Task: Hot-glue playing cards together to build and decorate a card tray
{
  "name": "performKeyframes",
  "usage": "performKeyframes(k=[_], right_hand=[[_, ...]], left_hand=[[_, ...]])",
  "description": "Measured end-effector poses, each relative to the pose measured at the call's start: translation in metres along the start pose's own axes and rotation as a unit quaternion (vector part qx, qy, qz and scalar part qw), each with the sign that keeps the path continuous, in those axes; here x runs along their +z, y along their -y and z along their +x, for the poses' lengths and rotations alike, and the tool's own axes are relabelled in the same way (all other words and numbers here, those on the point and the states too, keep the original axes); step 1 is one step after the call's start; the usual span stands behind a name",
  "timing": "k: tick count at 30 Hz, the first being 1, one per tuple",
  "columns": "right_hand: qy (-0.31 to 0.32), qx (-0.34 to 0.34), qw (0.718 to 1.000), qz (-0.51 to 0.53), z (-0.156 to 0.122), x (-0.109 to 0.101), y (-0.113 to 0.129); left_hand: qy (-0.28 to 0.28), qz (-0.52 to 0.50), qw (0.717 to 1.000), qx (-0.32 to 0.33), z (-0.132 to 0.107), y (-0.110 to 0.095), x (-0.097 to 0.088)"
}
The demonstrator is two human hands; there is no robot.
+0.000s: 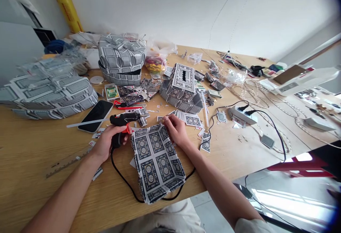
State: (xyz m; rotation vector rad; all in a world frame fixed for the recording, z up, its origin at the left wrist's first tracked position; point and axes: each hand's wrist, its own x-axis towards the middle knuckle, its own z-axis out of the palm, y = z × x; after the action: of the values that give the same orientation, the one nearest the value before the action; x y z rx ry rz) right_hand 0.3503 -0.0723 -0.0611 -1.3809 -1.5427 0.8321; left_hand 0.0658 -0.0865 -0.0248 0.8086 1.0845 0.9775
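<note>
At the far left a large curved shell (48, 90) clad in grey card backs lies on the wooden bench (32, 190). Beside it a dark phone (96, 115) lies face up, and a clear ruler (66, 162) lies flat nearer the front edge.

The left hand (108, 142) has its fingers closed round the grip of a black glue gun (122, 122) with an orange trigger. The nozzle points right, toward the far edge of the card panel (156, 162), so the tip sits close to where the other hand works. The gun's black cord (125, 183) loops down and passes under the panel.

The panel lies in front of the person, between the two hands, its near end overhanging the bench edge. It is made of playing cards joined back-up: stiff glossy paper, rectangular, with ornate dark patterns and narrow folded rims.

The right hand (176, 130) rests on the panel's far right corner with bent fingers, which seems to hold it flat. I cannot tell whether they pinch the edge or only press on it.

Loose cards (191, 120) are fanned out just beyond that hand. Behind them stands a card-covered box (182, 87) with a jagged dark slot on top. Farther right a white power strip (243, 115) carries black plugs.
</note>
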Motion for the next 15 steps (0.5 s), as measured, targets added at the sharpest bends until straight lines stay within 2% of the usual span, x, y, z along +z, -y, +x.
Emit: performKeyframes(k=[10,15], right_hand=[[0.000,0.006,1.000,-0.008,-0.0002,0.0000,0.0009],[-0.028,0.010,0.998,0.055,-0.0032,-0.0058,0.0038]], left_hand=[[-0.005,-0.004,1.000,-0.002,0.0004,0.0010,-0.0001],[0.000,0.001,1.000,-0.001,-0.0006,-0.0004,0.0002]])
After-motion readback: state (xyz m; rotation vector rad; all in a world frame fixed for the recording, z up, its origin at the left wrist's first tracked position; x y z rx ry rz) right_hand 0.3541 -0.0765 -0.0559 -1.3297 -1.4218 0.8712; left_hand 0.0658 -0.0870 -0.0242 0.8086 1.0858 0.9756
